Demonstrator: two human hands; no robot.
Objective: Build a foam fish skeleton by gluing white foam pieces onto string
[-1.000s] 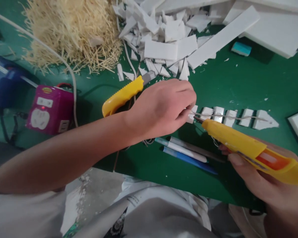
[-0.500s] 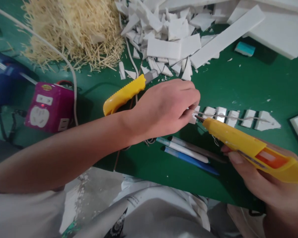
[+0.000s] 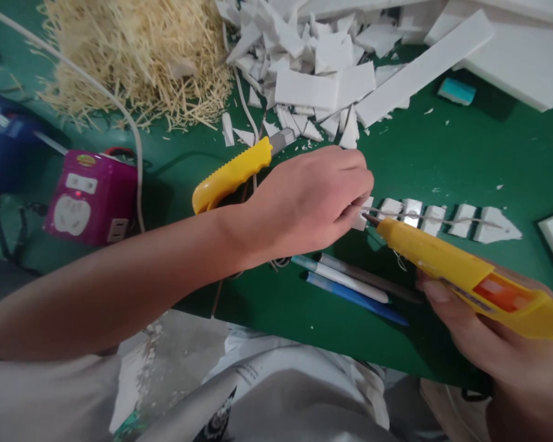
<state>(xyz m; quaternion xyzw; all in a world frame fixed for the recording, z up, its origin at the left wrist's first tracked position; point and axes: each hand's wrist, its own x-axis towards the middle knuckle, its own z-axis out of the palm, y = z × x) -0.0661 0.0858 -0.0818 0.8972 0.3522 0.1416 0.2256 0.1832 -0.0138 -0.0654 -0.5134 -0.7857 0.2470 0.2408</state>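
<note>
My left hand (image 3: pixel 311 199) is closed in a pinch on a thin string (image 3: pixel 428 217), at the left end of a row of small white foam pieces (image 3: pixel 464 220). The string runs over these pieces, the last one pointed. Part of the nearest foam piece (image 3: pixel 360 222) hides behind my fingers. In my right hand (image 3: pixel 483 337) is a yellow glue gun (image 3: pixel 451 258), gripped from below. Its dark metal nozzle tip is close by my left fingertips, at the string and nearest piece; whether it touches is too small to tell.
Pens (image 3: pixel 350 279) lie below the row. A yellow-handled tool (image 3: pixel 233 175) rests behind my left wrist. Foam scraps (image 3: pixel 313 86), a straw-like shredded heap (image 3: pixel 138 61) and a teal-topped block (image 3: pixel 457 91) are farther back. A purple socket box (image 3: pixel 92 196) with cords stands left.
Hardly anything differs. The view has shifted slightly; both hands keep the same hold, with the nozzle still beside the left fingertips.
</note>
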